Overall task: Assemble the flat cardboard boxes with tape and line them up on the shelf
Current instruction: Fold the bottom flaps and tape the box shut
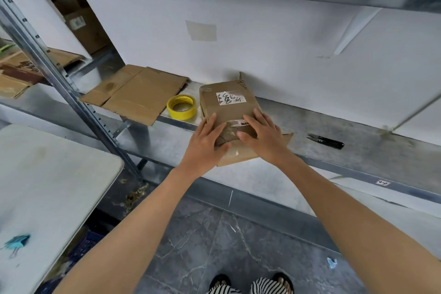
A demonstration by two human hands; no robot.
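cardboard box [228, 102] under both flat hands [238, 141]

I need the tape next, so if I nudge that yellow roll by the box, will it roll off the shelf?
Probably not: the yellow tape roll lies flat on the shelf, so it should slide rather than roll. It looks light and stiff enough to lift by its rim.

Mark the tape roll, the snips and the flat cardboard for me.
yellow tape roll [181, 115], head view, front outer wall.
black snips [330, 142], head view, the handle.
flat cardboard [140, 95], head view, middle of the top sheet.
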